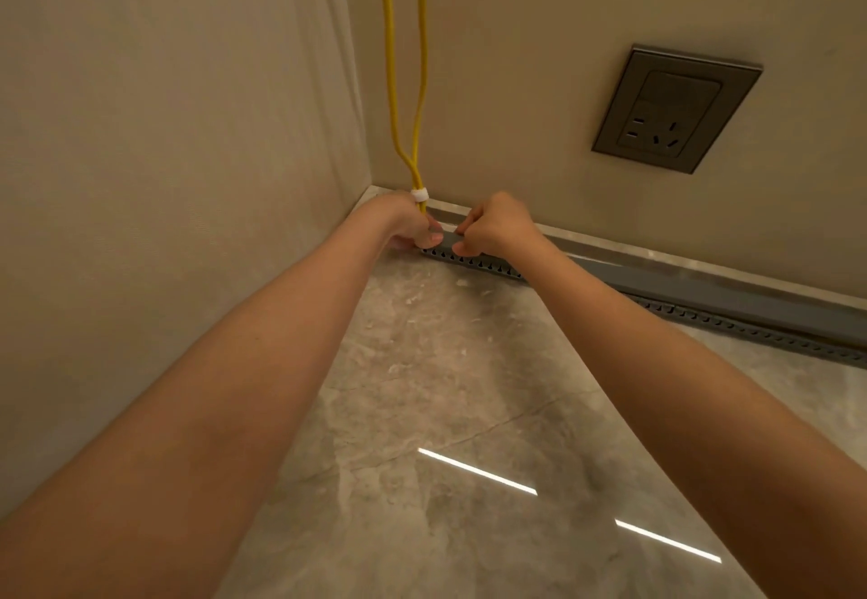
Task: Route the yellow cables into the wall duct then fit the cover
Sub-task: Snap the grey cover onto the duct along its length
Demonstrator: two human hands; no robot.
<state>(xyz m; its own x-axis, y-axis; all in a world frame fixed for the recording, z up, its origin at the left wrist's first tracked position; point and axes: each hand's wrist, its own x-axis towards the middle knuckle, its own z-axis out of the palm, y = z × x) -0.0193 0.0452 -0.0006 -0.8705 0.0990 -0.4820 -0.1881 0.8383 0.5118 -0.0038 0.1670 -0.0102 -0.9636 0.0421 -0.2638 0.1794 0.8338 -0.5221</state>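
Note:
Two yellow cables (389,58) hang down the back wall and join under a white tie (420,195) near the corner. My left hand (407,225) is closed around them just below the tie, at the left end of the grey slotted duct (474,261). The duct runs along the foot of the wall to the right, with its grey cover (703,286) lying on top. My right hand (496,226) pinches the left end of that cover, right beside the left hand. The cables below my left hand are hidden.
A dark grey wall socket (675,108) sits on the back wall at the upper right. A beige side wall (164,129) closes in on the left, meeting the back wall at the corner. The polished stone floor (445,387) lies under both arms.

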